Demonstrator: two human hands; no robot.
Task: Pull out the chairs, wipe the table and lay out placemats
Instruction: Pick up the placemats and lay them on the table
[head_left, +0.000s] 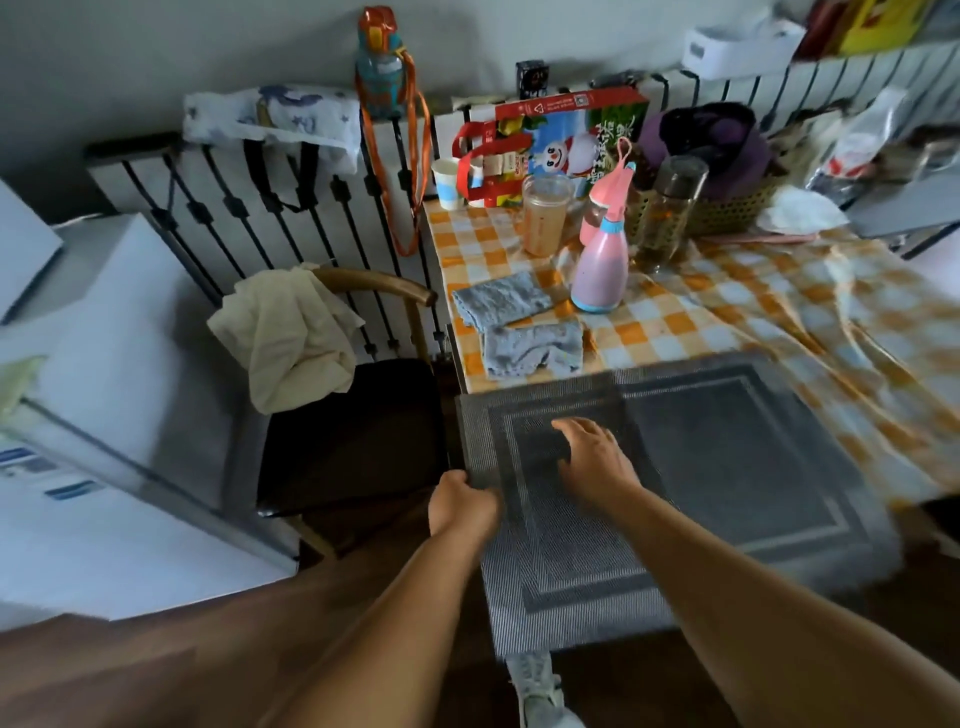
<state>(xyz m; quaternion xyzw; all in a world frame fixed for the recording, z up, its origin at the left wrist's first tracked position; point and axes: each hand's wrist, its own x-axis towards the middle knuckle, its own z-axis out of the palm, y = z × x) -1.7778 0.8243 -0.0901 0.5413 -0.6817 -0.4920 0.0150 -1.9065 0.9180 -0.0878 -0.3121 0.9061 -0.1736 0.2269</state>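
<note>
Your left hand (462, 501) pinches the left edge of a grey woven placemat with lighter rectangular borders (561, 561), which overhangs the near corner of the table covered in orange-and-white checked cloth (727, 312). Your right hand (592, 457) lies on it, fingers spread and relaxed. A second, darker placemat (737, 457) lies beside it. Two folded grey cloths (519, 325) and one pink spray bottle (602, 260) sit beyond. One dark-seated wooden chair (353, 431) stands at left.

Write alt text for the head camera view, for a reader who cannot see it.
A person's left hand grips the edge of a grey placemat while the right hand lies flat on it, over a checked tablecloth. Behind lie two blue cloths and a pink spray bottle; a dark chair stands left.
</note>
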